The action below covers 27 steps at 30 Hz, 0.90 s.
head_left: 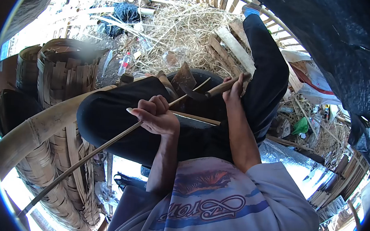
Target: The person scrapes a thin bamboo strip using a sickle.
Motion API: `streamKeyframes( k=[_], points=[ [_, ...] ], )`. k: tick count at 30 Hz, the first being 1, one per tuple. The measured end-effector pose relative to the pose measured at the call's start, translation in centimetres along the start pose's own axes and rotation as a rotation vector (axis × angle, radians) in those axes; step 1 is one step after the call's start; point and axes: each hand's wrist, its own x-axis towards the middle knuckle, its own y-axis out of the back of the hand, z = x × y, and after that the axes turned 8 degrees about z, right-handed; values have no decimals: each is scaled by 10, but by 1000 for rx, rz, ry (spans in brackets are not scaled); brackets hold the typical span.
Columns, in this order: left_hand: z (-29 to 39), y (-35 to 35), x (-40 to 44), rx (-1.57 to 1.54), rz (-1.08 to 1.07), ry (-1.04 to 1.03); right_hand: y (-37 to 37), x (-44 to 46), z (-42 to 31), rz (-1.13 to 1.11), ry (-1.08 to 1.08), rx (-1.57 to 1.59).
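My left hand (155,113) is closed around a long thin bamboo strip (101,149), which runs diagonally from the lower left up past the knife. My right hand (235,90) grips the wooden handle of a knife (228,85). Its dark curved blade (191,92) points left and meets or crosses the strip near its upper end. Another thin strip (197,118) lies across my lap below the blade. Just beyond the knife, a rusty flat metal piece (183,77) stands in front of a dark round object (207,77).
Woven bamboo baskets (65,75) stand at the left beside a thick bamboo pole (42,127). Shavings (178,29), wood pieces (237,46) and a plastic bottle (124,64) litter the ground ahead. Dark sheeting (331,44) hangs at the right above a sack (310,77).
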Motion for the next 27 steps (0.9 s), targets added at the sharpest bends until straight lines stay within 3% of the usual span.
streamKeyframes(
  k=[1, 3, 5, 7, 9, 13, 17, 18, 23, 25, 27],
  points=[
    [0, -2, 2, -7, -22, -6, -5, 0, 0, 102, 56, -1],
    [-1, 0, 2, 4, -23, -16, -3, -6, 1, 61, 116, -36],
    [-1, 0, 1, 24, -28, -11, -2, -8, -4, -131, -58, -24],
    [1, -3, 2, 17, 7, -19, 0, -3, -2, -103, 20, -24],
    [0, 1, 1, 24, 1, -8, -1, 6, 0, 155, 65, -26],
    [1, 1, 1, -4, -20, -8, -9, -19, -6, -62, -23, 10],
    [0, 1, 4, -35, -36, -18, -5, -15, -3, 81, 72, -7],
    [2, -1, 2, -11, -41, -27, -3, -17, -1, -52, 15, -17],
    [1, -1, 4, -6, -14, -24, -6, -16, -1, -54, 41, -8],
    [-1, -1, 2, 33, 17, -22, -8, -18, 2, 89, 122, -47],
    [0, -2, 1, 8, 10, -21, -9, -20, -4, 29, 54, -42]
  ],
)
